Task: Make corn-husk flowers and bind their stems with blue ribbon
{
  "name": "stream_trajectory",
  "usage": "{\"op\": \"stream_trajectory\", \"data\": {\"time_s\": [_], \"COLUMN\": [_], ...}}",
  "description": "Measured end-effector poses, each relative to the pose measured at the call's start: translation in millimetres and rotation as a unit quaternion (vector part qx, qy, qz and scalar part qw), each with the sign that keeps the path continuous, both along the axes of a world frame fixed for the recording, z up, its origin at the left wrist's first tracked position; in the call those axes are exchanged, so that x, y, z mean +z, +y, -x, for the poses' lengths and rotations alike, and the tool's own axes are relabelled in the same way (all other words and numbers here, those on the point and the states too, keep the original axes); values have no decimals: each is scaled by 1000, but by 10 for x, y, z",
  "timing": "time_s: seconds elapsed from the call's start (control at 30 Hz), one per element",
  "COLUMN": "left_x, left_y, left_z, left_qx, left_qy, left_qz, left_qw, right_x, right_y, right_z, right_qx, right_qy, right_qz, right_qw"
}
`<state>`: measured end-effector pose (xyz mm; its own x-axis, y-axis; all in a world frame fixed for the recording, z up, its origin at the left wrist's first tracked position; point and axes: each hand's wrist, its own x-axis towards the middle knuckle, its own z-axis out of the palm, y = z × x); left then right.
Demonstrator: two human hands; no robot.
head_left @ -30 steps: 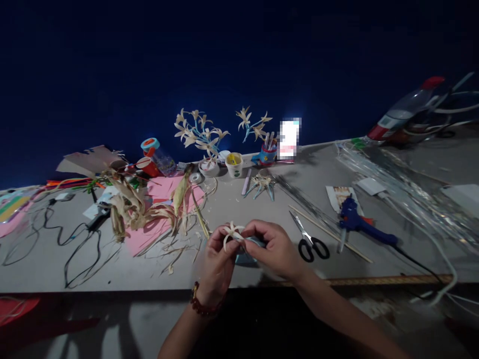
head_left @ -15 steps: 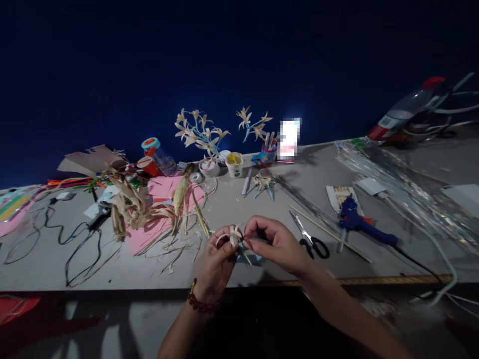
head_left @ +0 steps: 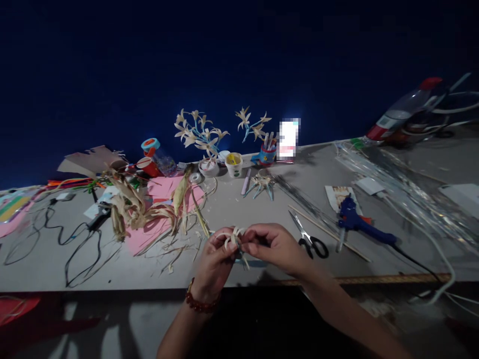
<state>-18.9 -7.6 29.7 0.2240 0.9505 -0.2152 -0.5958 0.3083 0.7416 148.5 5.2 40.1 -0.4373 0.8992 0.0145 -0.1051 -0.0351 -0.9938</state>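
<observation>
A small pale flower of corn-husk strips (head_left: 234, 236), its petals curling outward, is held close above the table's front edge. My left hand (head_left: 216, 258) pinches it from the left between thumb and fingers. From the right, my right hand (head_left: 272, 245) is closed at the flower's base, its fingertips touching the left thumb's side. A thin stem end (head_left: 245, 262) pokes out below the hands. Something light blue under them is mostly hidden. Beyond the hands lie several finished husk flowers with blue-wrapped stems (head_left: 262, 184).
Scissors (head_left: 307, 234), a wooden stick (head_left: 337, 237) and a blue glue gun (head_left: 364, 229) lie to the right. Dried husks (head_left: 129, 199) cover pink paper (head_left: 140, 242) at left. Flower branches (head_left: 202, 134) stand in a cup at the back, near a bright phone (head_left: 288, 139).
My right hand has shifted slightly down, its fingers pressed nearer the flower's base. The flower has turned a little in my left fingers, its petals now curving differently.
</observation>
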Motion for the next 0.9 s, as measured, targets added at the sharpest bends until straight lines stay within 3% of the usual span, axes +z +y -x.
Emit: {"op": "stream_trajectory", "data": {"time_s": [0.23, 0.43, 0.57, 0.73, 0.9], "left_x": [-41, -43, -21, 29, 53], "left_y": [-20, -43, -56, -41, -11], "left_z": [-8, -53, -51, -33, -16], "left_qx": [8, 63, 67, 71, 9], "left_qy": [4, 28, 45, 34, -5], "left_qz": [0, -63, -65, -33, -1], "left_qw": [1000, 996, 995, 996, 1000], "right_x": [-8, -14, -3, 47, 14], "right_y": [-22, -52, -71, -49, 2], "right_z": [66, 96, 92, 79, 55], "right_qx": [-6, -50, -82, -60, -17], "right_qy": [27, -11, -68, -8, 17], "right_qz": [27, -48, -90, -27, 35], "right_qw": [999, 998, 990, 998, 999]}}
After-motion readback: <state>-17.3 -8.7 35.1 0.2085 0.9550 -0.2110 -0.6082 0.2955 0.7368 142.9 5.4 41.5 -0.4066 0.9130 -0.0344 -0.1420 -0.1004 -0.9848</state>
